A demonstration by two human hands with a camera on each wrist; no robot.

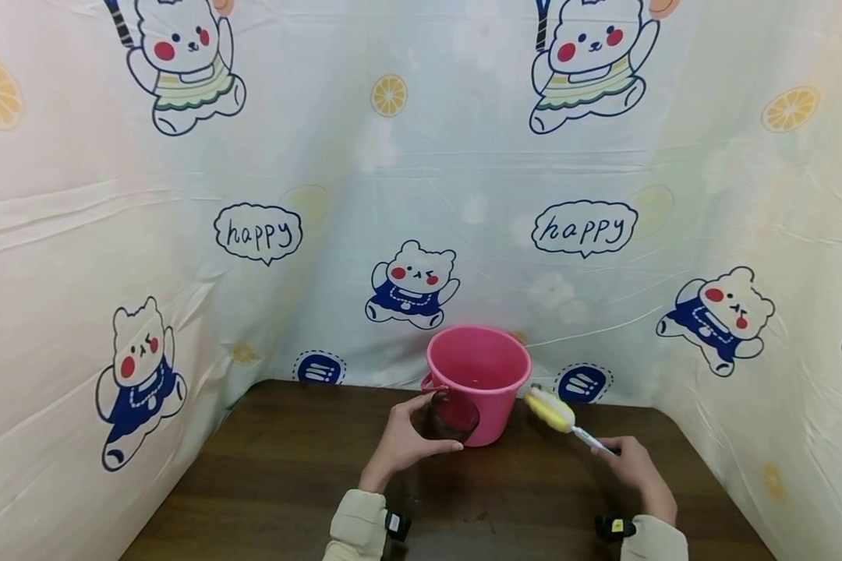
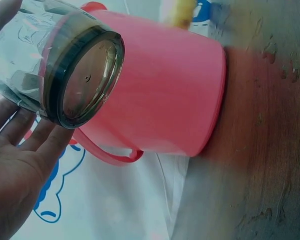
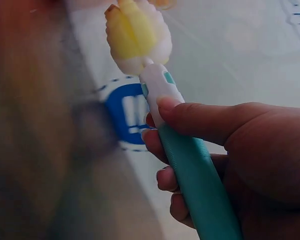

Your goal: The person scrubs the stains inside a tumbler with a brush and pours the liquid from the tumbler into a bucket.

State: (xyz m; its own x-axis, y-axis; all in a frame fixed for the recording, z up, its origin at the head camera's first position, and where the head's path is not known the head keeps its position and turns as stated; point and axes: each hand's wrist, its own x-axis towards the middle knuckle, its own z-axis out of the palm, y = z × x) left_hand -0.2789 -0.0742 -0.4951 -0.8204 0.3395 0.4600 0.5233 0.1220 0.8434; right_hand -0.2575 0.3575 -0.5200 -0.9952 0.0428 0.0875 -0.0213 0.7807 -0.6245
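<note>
My left hand [image 1: 408,436] grips a smoky, see-through glass cup [image 1: 453,414] in front of a pink bucket [image 1: 494,405]. In the left wrist view the cup [image 2: 84,75] is tilted, its round base toward the table, with fingers below it and one at its upper edge. To the right, my right hand [image 1: 635,467] holds a bottle brush [image 1: 553,411] by its handle. The right wrist view shows the brush's teal and white handle [image 3: 190,170] under the thumb, with fingers curled round it, and the yellow and white sponge head [image 3: 139,37] pointing away.
The bucket stands at the back of a dark wooden table [image 1: 288,467], near a printed cloth [image 1: 421,171] that hangs behind and along both sides. Water drops [image 2: 270,50] dot the table beside the bucket.
</note>
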